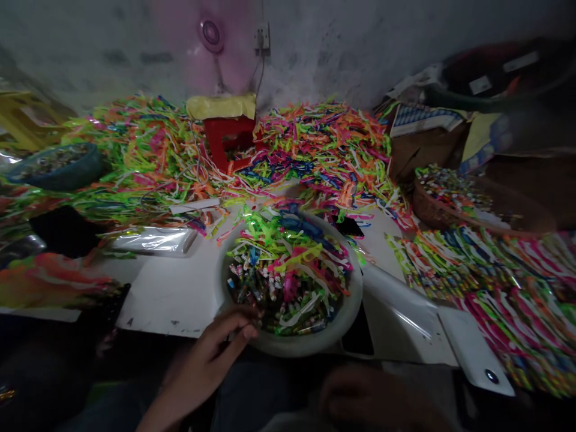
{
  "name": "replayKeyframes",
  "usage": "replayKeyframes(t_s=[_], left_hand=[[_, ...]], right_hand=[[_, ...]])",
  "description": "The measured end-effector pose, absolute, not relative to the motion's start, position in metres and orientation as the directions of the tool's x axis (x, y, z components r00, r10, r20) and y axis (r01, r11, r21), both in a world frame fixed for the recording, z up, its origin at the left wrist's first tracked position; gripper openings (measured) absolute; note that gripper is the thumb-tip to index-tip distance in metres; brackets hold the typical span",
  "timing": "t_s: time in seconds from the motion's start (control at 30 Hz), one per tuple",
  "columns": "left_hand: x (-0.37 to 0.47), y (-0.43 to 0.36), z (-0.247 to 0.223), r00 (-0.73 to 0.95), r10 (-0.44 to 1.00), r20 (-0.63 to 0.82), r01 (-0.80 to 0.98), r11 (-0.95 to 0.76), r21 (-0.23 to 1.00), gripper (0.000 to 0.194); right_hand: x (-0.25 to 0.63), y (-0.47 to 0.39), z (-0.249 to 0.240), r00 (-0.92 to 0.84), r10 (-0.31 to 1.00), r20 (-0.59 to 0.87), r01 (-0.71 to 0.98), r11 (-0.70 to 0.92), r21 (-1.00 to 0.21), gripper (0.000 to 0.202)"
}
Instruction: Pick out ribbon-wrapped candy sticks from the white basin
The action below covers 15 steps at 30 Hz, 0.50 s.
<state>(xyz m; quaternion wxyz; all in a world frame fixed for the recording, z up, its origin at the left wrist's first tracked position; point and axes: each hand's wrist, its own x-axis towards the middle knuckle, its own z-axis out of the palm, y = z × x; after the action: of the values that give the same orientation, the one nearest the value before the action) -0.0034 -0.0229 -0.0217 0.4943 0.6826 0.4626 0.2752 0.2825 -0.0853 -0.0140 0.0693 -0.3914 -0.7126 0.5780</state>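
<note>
A pale round basin (355, 300) stands on the white table in front of me. In it lie small printed tube-like pieces (270, 282) and bright plastic pieces (297, 240) in green, yellow, blue and pink. My left hand (225, 345) is at the basin's near left rim, thumb and forefinger brought together over the edge; whatever may be between the fingertips is too small to make out. Low in the view, below the basin, my right hand (355, 390) is dark and smeared by motion, so its fingers do not show clearly.
Heaps of coloured plastic pieces (324, 132) line the wall around a red stool (225, 141). A long white device resembling a bag sealer (405, 300) lies right of the basin, beside rows of filled packets (508, 300). Clear plastic bags (153, 240) lie left. A brown tub (432, 210) stands right.
</note>
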Motion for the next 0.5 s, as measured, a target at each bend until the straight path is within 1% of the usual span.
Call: replayKeyframes(t_s=[0.07,0.1,0.13,0.17,0.2,0.27,0.3,0.33,0.4,0.43,0.5], left_hand=[[0.004,-0.017,-0.022,0.403,0.915,-0.037,0.316,-0.102,0.943,0.029],[0.008,-0.014,-0.023,0.384,0.923,-0.026,0.290,-0.094,0.952,0.036],[0.012,-0.010,-0.024,0.359,0.933,-0.026,0.261,-0.073,0.962,0.043],[0.016,-0.007,-0.025,0.333,0.942,-0.043,0.232,-0.037,0.972,0.049],[0.019,-0.004,-0.027,0.307,0.949,-0.075,0.204,0.011,0.979,0.054],[0.024,0.001,-0.029,0.255,0.955,-0.153,0.159,0.115,0.981,0.057],[0.025,0.003,-0.030,0.237,0.955,-0.180,0.141,0.150,0.979,0.057],[0.026,0.004,-0.031,0.228,0.953,-0.200,0.126,0.174,0.977,0.056],[0.025,0.006,-0.031,0.257,0.948,-0.190,0.097,0.170,0.981,0.054],[0.025,0.007,-0.031,0.285,0.944,-0.167,0.089,0.147,0.985,0.052],[0.024,0.008,-0.031,0.329,0.938,-0.110,0.082,0.088,0.993,0.050]], right_hand=[[0.285,-0.062,-0.002,-0.611,0.749,-0.255,0.505,0.121,-0.855,0.028],[0.284,-0.051,0.004,-0.560,0.807,-0.189,0.564,0.203,-0.801,0.026],[0.281,-0.040,0.010,-0.518,0.847,-0.120,0.646,0.295,-0.704,0.023],[0.278,-0.030,0.014,-0.499,0.863,-0.080,0.737,0.373,-0.564,0.021],[0.274,-0.020,0.016,-0.510,0.860,-0.025,0.789,0.456,-0.412,0.020],[0.267,-0.004,0.013,-0.533,0.846,0.005,0.834,0.526,-0.164,0.026],[0.265,0.001,0.009,-0.549,0.836,0.010,0.833,0.548,-0.078,0.026],[0.263,0.005,0.005,-0.567,0.824,0.006,0.824,0.567,-0.020,0.025],[0.262,0.009,-0.001,-0.606,0.795,-0.002,0.795,0.606,0.022,0.017],[0.264,0.009,-0.004,-0.618,0.786,-0.001,0.786,0.618,0.012,0.013],[0.270,0.006,-0.007,-0.617,0.787,0.015,0.785,0.616,-0.060,0.008]])
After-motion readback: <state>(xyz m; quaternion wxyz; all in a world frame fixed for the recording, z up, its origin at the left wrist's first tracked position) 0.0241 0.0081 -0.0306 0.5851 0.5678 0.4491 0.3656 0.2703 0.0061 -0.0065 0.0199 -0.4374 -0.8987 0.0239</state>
